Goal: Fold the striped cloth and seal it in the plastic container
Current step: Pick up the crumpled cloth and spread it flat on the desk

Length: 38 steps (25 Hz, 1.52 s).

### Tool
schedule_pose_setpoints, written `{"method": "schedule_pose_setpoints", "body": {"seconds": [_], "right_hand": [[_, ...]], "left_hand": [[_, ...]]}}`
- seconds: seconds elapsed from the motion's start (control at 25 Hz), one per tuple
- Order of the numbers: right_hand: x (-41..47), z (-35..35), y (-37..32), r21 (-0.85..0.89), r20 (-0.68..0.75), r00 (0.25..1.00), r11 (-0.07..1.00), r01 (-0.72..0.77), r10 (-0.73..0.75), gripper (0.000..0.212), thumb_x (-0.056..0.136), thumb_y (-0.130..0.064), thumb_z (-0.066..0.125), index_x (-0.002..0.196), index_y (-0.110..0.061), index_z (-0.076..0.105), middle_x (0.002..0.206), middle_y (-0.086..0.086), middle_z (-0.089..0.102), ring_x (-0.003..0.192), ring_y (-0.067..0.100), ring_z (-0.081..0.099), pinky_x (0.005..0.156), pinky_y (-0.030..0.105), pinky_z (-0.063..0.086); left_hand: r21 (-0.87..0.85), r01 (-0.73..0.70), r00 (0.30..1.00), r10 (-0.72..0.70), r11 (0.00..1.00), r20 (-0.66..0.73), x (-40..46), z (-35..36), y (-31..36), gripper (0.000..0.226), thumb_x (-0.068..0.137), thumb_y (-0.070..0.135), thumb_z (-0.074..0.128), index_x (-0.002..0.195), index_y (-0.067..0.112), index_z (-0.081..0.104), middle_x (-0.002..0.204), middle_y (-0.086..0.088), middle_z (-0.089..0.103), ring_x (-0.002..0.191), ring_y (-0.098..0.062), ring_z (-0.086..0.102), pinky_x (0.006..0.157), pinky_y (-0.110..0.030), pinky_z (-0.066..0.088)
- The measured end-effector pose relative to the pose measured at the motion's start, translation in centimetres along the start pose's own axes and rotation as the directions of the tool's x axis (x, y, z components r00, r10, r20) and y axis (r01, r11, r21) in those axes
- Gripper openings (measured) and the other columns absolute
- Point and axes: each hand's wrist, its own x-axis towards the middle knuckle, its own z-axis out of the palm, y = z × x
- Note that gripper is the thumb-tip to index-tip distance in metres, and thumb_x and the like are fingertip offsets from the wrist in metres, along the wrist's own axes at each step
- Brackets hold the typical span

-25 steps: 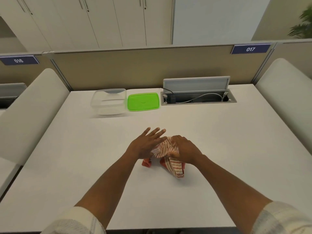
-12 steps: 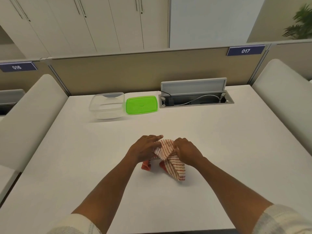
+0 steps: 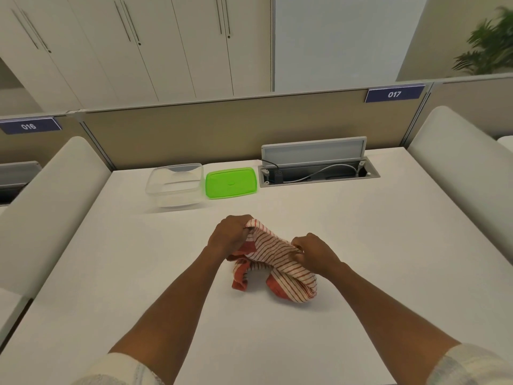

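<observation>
The red-and-white striped cloth lies bunched in the middle of the white table, partly lifted between my hands. My left hand grips its far left corner, fingers curled into the fabric. My right hand pinches the cloth's right side; the rest sags to the table below it. The clear plastic container stands open and empty at the back of the table. Its green lid lies flat just to the right of it, touching or nearly so.
An open cable hatch with a raised flap and cords sits in the table behind the lid, to the right. A beige partition runs along the far edge. White padded dividers flank the table on both sides.
My left hand went from open and flat on the cloth to gripping it. Both hands have drawn apart, raising and stretching the cloth between them.
</observation>
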Motion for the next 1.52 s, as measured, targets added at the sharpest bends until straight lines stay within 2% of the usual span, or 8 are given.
{"method": "schedule_pose_setpoints", "body": {"seconds": [0.32,0.44,0.68,0.88,1.04,1.24,1.4,1.52], "right_hand": [[-1.7,-0.4,2.6,0.136,0.073,0.996,0.989,-0.064,0.055,0.014,0.079,-0.026,0.067,0.072,-0.028,0.055,0.077,-0.005,0.065,0.076,0.018,0.058,0.062,0.029,0.042],[-1.7,-3.0,2.8,0.154,0.010,0.999,0.987,-0.051,0.050,0.034,0.076,-0.032,0.076,0.061,-0.028,0.045,0.063,-0.009,0.053,0.061,0.012,0.047,0.055,0.028,0.032],[-0.2,-9.7,2.9,0.188,-0.114,0.991,0.981,-0.050,0.073,0.016,0.081,-0.020,0.073,0.079,-0.021,0.058,0.082,-0.002,0.064,0.075,0.014,0.062,0.059,0.017,0.046],[1.2,-15.9,2.8,0.148,-0.247,0.969,0.989,0.009,0.029,0.016,0.083,-0.015,0.072,0.078,-0.019,0.058,0.077,0.000,0.065,0.067,0.011,0.063,0.054,0.014,0.043],[3.6,-21.6,0.8,0.017,-0.498,0.866,0.998,0.060,-0.044,0.016,0.084,-0.009,0.066,0.074,-0.020,0.060,0.072,0.001,0.066,0.061,0.014,0.057,0.051,0.022,0.040],[5.4,-26.7,-0.7,-0.115,-0.740,0.664,0.993,0.028,-0.105,0.013,0.090,-0.017,0.056,0.080,-0.017,0.065,0.075,0.005,0.070,0.067,0.024,0.064,0.058,0.042,0.056],[4.7,-28.1,-1.8,-0.028,-0.872,0.480,0.990,0.138,-0.091,0.016,0.091,-0.019,0.060,0.087,-0.008,0.071,0.081,0.010,0.074,0.071,0.020,0.064,0.061,0.026,0.048],[2.0,-26.3,-0.6,0.041,-0.875,0.480,0.978,0.205,-0.064,0.011,0.088,-0.012,0.063,0.088,-0.008,0.073,0.083,0.007,0.074,0.072,0.018,0.065,0.063,0.011,0.047]], "left_hand": [[0.064,0.070,0.986,-0.060,0.995,-0.153,1.9,-3.5,-1.6,0.035,0.079,0.017,0.040,0.100,0.028,0.065,0.101,-0.008,0.073,0.090,-0.035,0.066,0.076,-0.041,0.054],[0.108,0.112,0.982,-0.093,0.988,-0.164,2.2,-4.9,-2.4,0.029,0.083,0.012,0.045,0.099,0.025,0.066,0.098,-0.013,0.072,0.088,-0.038,0.065,0.070,-0.038,0.049],[0.071,0.127,0.962,-0.106,0.989,-0.251,3.1,-8.1,-2.5,0.038,0.071,0.023,0.036,0.094,0.021,0.066,0.095,-0.014,0.072,0.088,-0.039,0.064,0.072,-0.041,0.050],[0.185,0.116,0.953,-0.057,0.976,-0.298,4.7,-11.2,-2.8,0.029,0.078,0.008,0.047,0.090,0.019,0.071,0.091,-0.008,0.071,0.087,-0.034,0.065,0.071,-0.039,0.051],[0.199,0.130,0.928,-0.048,0.971,-0.370,7.0,-15.4,-2.0,0.028,0.082,0.006,0.044,0.084,0.016,0.070,0.081,-0.010,0.071,0.076,-0.032,0.066,0.064,-0.038,0.053],[0.056,0.118,0.788,-0.059,0.991,-0.612,9.2,-20.5,-0.3,0.028,0.087,0.011,0.045,0.095,0.018,0.070,0.091,-0.014,0.073,0.082,-0.036,0.067,0.069,-0.039,0.054],[0.019,0.017,0.652,0.003,1.000,-0.759,7.8,-21.2,0.7,0.018,0.091,0.021,0.055,0.102,0.020,0.070,0.093,-0.007,0.075,0.081,-0.028,0.069,0.066,-0.037,0.056],[0.043,-0.125,0.703,0.119,0.991,-0.701,5.1,-19.6,-1.5,0.013,0.083,0.014,0.069,0.094,0.017,0.075,0.084,0.003,0.077,0.076,-0.024,0.070,0.066,-0.028,0.049]]}}
